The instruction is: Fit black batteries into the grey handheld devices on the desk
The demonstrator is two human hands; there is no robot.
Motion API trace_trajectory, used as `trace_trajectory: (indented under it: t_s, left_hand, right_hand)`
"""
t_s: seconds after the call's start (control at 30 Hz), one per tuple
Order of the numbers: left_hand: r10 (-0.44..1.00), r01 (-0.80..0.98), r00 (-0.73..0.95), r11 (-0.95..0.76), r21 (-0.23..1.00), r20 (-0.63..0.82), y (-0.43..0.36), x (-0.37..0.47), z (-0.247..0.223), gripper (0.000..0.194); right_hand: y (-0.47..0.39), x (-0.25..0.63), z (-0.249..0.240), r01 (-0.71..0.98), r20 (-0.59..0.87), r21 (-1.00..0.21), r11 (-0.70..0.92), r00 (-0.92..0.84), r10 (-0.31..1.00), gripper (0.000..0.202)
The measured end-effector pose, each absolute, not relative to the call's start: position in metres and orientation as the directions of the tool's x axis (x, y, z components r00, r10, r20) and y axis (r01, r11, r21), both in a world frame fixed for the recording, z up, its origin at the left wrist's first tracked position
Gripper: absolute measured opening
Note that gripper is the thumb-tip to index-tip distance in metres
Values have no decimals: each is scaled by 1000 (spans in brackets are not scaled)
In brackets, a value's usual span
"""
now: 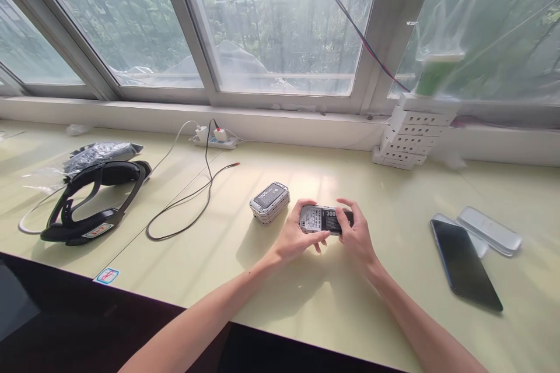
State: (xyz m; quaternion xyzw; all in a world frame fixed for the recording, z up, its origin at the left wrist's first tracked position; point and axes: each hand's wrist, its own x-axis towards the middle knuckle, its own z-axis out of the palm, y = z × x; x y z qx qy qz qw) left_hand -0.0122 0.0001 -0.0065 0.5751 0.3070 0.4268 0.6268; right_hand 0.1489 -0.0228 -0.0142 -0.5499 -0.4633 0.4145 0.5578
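Both hands grip a small white electronic device (318, 217) above the table, its black battery printed "300…" facing up. My left hand (296, 233) closes on its left end, thumb along the near edge. My right hand (355, 232) pinches the other end, the thumb lying over the battery and covering part of the print. Just left of my left hand stands a stack of similar devices (270, 203). The top one shows a dark battery marked "3000".
A black head strap (94, 204) and a plastic-wrapped bundle (102, 154) lie left. A black cable (175, 205) runs from the power strip (215, 141). White boxes (411, 131) are stacked by the window. A phone (466, 262) lies right beside a pale case (489, 230).
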Motion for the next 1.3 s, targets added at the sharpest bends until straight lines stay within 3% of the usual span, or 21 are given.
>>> trace_trajectory:
  t_s: [0.37, 0.97, 1.3]
  left_hand:
    - [891, -218, 435, -37, 975, 131, -5, -9, -14, 57]
    - [890, -237, 439, -20, 971, 125, -7, -7, -14, 56]
    - [901, -154, 427, -5, 988, 71, -5, -9, -14, 57]
  right_hand:
    - [-23, 150, -16, 61, 93, -995, 83, 183, 979, 38]
    - [-24, 148, -18, 80, 132, -989, 121, 152, 980, 37]
    - [-22, 147, -20, 73, 131, -990, 121, 150, 980, 34]
